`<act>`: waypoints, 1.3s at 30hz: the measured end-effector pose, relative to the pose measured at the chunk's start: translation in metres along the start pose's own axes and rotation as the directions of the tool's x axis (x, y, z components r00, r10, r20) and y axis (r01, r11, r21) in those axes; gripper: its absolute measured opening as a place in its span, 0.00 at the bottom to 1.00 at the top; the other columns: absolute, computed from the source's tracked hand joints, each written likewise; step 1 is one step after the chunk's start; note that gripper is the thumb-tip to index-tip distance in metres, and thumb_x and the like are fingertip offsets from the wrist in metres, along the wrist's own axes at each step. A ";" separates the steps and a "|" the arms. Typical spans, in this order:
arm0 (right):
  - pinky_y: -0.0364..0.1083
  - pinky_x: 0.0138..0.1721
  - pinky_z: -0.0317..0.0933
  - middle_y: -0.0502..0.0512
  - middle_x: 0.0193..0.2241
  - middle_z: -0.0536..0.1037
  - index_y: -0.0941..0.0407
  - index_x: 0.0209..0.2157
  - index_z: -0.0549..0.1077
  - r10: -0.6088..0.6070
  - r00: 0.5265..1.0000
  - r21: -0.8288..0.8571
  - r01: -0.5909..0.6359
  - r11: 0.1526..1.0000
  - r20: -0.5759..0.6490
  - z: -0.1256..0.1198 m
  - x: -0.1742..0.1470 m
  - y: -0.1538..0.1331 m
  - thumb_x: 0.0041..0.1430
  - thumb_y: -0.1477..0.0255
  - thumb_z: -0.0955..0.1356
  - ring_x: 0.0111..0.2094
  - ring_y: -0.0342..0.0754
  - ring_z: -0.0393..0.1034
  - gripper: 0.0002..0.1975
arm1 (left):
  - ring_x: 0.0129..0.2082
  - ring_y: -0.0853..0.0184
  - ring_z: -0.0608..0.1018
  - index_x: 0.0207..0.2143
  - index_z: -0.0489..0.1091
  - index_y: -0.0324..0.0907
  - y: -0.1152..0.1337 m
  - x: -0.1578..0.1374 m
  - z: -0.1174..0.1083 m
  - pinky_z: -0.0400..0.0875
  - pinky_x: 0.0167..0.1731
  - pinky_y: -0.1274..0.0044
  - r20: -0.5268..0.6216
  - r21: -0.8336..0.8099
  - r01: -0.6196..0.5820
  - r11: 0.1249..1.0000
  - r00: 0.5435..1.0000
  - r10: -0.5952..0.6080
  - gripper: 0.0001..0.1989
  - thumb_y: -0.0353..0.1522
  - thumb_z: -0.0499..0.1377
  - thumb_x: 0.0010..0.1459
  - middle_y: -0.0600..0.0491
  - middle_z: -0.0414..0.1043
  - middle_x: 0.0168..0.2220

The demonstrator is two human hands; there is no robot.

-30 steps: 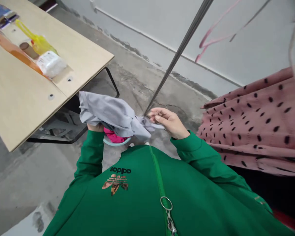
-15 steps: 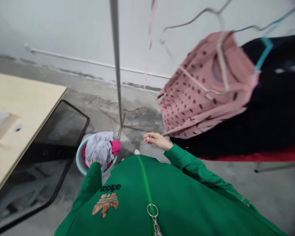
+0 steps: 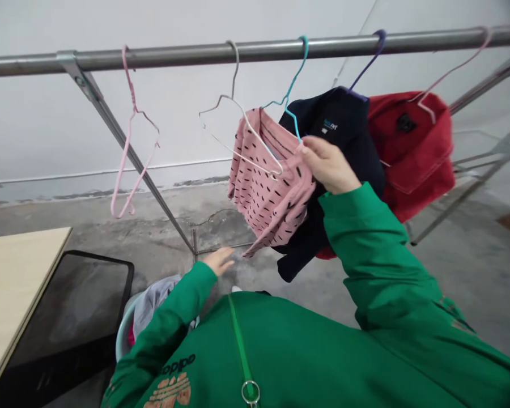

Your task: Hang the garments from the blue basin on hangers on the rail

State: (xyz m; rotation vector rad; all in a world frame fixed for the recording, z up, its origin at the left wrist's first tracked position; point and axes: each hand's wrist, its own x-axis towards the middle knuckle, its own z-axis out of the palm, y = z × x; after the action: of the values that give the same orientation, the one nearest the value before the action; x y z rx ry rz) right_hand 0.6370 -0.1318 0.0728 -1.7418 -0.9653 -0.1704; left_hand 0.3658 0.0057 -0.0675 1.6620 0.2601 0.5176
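A pink shirt with dark dashes hangs from a turquoise hanger on the metal rail. My right hand pinches the shirt's shoulder at the end of that hanger. In front of the shirt, a white hanger hangs with nothing on it. Lower down, my left hand is in the air with its fingers stretched out, holding nothing, left of the shirt's hem. Below that arm sits a light blue basin with grey cloth and some bright pink cloth, partly covered by my sleeve.
A pink hanger hangs bare at the left of the metal rail. Behind the pink shirt are a dark navy garment and a red garment. A wooden table and a black-framed panel stand at the left.
My left hand has come up out of the basin, off the grey cloth. My right hand has risen to the pink shirt's shoulder. The view has tilted up, bringing the rail into sight.
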 end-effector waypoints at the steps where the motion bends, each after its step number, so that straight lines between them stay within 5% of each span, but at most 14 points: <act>1: 0.54 0.51 0.64 0.56 0.38 0.77 0.56 0.42 0.73 0.027 0.998 0.071 -0.030 0.997 0.049 0.007 0.004 0.005 0.60 0.54 0.65 0.43 0.50 0.70 0.21 | 0.56 0.56 0.70 0.51 0.70 0.44 0.000 0.014 0.009 0.66 0.58 0.62 0.081 0.032 -0.036 0.999 0.996 0.034 0.21 0.45 0.59 0.59 0.44 0.68 0.56; 4: 0.49 0.44 0.65 0.52 0.31 0.75 0.58 0.35 0.74 0.052 0.994 0.163 -0.067 0.984 0.094 0.028 0.004 0.003 0.57 0.49 0.65 0.36 0.46 0.69 0.25 | 0.66 0.50 0.57 0.60 0.61 0.40 0.007 0.068 0.037 0.52 0.66 0.61 0.320 0.177 -0.237 0.955 0.932 0.172 0.37 0.51 0.60 0.54 0.38 0.57 0.64; 8: 0.43 0.32 0.60 0.50 0.25 0.71 0.58 0.28 0.71 0.098 0.982 0.195 -0.129 0.972 0.162 0.041 0.001 -0.017 0.53 0.47 0.67 0.29 0.42 0.64 0.26 | 0.70 0.55 0.41 0.68 0.38 0.38 0.031 0.136 0.063 0.40 0.68 0.62 0.213 0.285 -0.387 0.877 0.918 0.335 0.46 0.51 0.54 0.58 0.38 0.35 0.70; 11: 0.43 0.29 0.58 0.50 0.23 0.69 0.58 0.25 0.68 0.129 0.956 0.235 -0.194 0.952 0.264 0.042 0.003 -0.026 0.53 0.47 0.68 0.27 0.41 0.61 0.26 | 0.71 0.55 0.40 0.68 0.37 0.40 0.048 0.160 0.074 0.40 0.68 0.62 0.115 0.347 -0.387 0.855 0.922 0.370 0.46 0.49 0.58 0.57 0.40 0.35 0.70; 14: 0.44 0.31 0.61 0.51 0.27 0.70 0.57 0.29 0.69 0.163 0.920 0.327 -0.287 0.900 0.357 0.043 0.008 -0.027 0.52 0.50 0.70 0.29 0.43 0.64 0.23 | 0.70 0.55 0.43 0.66 0.43 0.42 0.057 0.157 0.077 0.46 0.68 0.64 0.012 0.447 -0.359 0.819 0.918 0.396 0.42 0.43 0.61 0.57 0.41 0.38 0.69; 19: 0.43 0.32 0.63 0.48 0.32 0.70 0.52 0.44 0.66 0.184 0.936 0.428 -0.306 0.850 0.301 0.046 0.017 -0.025 0.47 0.64 0.75 0.32 0.43 0.66 0.24 | 0.57 0.50 0.69 0.53 0.61 0.36 0.046 0.119 0.056 0.69 0.53 0.60 -0.184 0.681 -0.198 0.705 0.886 0.426 0.26 0.40 0.62 0.56 0.35 0.62 0.55; 22: 0.41 0.30 0.58 0.48 0.27 0.68 0.56 0.34 0.68 0.164 0.940 0.391 -0.278 0.877 0.300 0.046 0.022 -0.023 0.48 0.67 0.73 0.28 0.40 0.62 0.14 | 0.49 0.52 0.75 0.43 0.65 0.36 0.041 0.095 0.050 0.73 0.46 0.62 -0.218 0.803 -0.223 0.553 0.754 0.620 0.20 0.42 0.61 0.56 0.38 0.69 0.44; 25: 0.41 0.26 0.52 0.48 0.23 0.66 0.58 0.25 0.67 0.161 0.925 0.339 -0.283 0.897 0.344 0.044 0.025 -0.022 0.49 0.65 0.73 0.25 0.38 0.57 0.14 | 0.49 0.58 0.75 0.47 0.64 0.38 0.056 0.083 0.063 0.72 0.49 0.66 0.020 0.770 -0.496 0.401 0.647 0.762 0.11 0.33 0.52 0.64 0.41 0.71 0.44; 27: 0.41 0.26 0.51 0.48 0.21 0.65 0.59 0.23 0.69 0.168 0.904 0.334 -0.310 0.890 0.393 0.041 0.025 -0.023 0.49 0.61 0.73 0.23 0.38 0.56 0.16 | 0.59 0.58 0.69 0.55 0.59 0.37 0.075 0.089 0.077 0.67 0.57 0.65 0.100 0.705 -0.561 0.434 0.684 0.722 0.17 0.30 0.47 0.65 0.38 0.67 0.53; 31: 0.41 0.24 0.50 0.49 0.19 0.67 0.59 0.21 0.71 0.204 0.868 0.335 -0.377 0.863 0.452 0.027 0.024 -0.024 0.42 0.51 0.74 0.22 0.38 0.57 0.24 | 0.68 0.52 0.52 0.61 0.51 0.34 0.102 0.126 0.087 0.53 0.64 0.58 -0.007 0.612 -0.420 0.670 0.844 0.536 0.25 0.34 0.49 0.64 0.34 0.53 0.64; 35: 0.41 0.22 0.49 0.50 0.18 0.68 0.59 0.21 0.72 0.188 0.838 0.298 -0.379 0.876 0.512 0.011 0.024 -0.027 0.39 0.45 0.74 0.21 0.38 0.56 0.29 | 0.58 0.57 0.68 0.53 0.59 0.38 0.106 0.157 0.078 0.62 0.58 0.64 0.082 0.368 -0.391 0.843 0.917 0.390 0.20 0.33 0.54 0.60 0.40 0.65 0.54; 39: 0.40 0.20 0.45 0.48 0.15 0.63 0.60 0.21 0.70 0.189 0.863 0.168 -0.297 0.940 0.468 0.003 0.034 -0.031 0.49 0.47 0.70 0.19 0.37 0.52 0.28 | 0.41 0.66 0.72 0.38 0.63 0.40 0.106 0.168 0.071 0.67 0.46 0.73 0.043 0.245 -0.292 0.924 0.956 0.291 0.13 0.32 0.62 0.52 0.51 0.67 0.39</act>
State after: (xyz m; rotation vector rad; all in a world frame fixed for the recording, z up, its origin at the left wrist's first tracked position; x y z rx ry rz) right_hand 0.6377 -0.1090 0.1136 -1.6925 -1.0260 0.5163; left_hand 0.5326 0.0023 0.0613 1.9622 0.0731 0.7266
